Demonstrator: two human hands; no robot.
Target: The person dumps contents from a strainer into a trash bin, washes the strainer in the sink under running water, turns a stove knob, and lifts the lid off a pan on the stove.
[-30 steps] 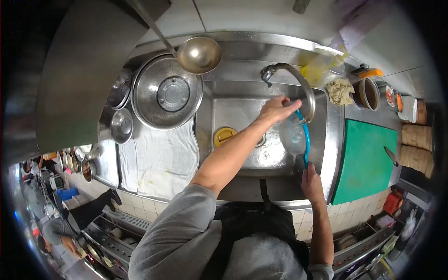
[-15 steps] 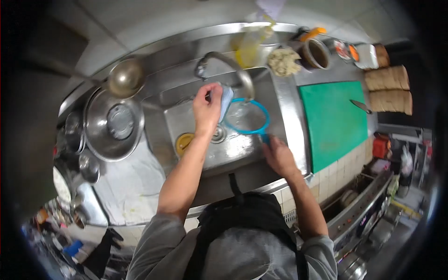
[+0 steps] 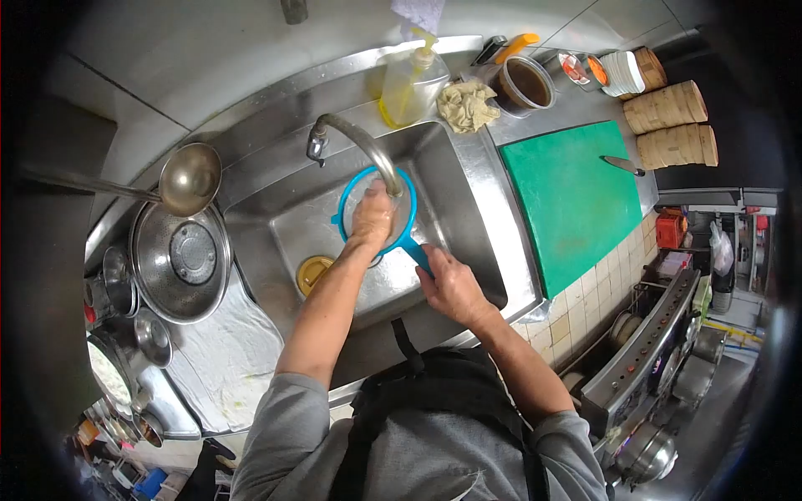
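A blue-rimmed strainer (image 3: 412, 209) is held tilted above the steel sink basin (image 3: 443, 171), just under the end of the curved tap (image 3: 363, 142). My right hand (image 3: 454, 286) is closed around its blue handle, on the near right. Inside the rim, my left hand (image 3: 373, 215) presses down on the mesh with its fingers curled; whatever is in them is hidden by the hand. A round yellow object (image 3: 313, 273) lies in the basin, left of the strainer and beside my left forearm.
Left of the sink are a ladle (image 3: 190, 179), a perforated steel bowl (image 3: 150, 250) and a white cloth (image 3: 225, 346). A soap pump bottle (image 3: 413, 88), crumpled cloth (image 3: 466, 107) and tub of brown liquid (image 3: 525, 86) stand behind. A knife (image 3: 622, 164) lies on the green board (image 3: 572, 204).
My left hand, earlier above the strainer's left side with a blue-white cloth, is now inside the rim; the cloth no longer shows. The strainer has shifted left relative to the tap.
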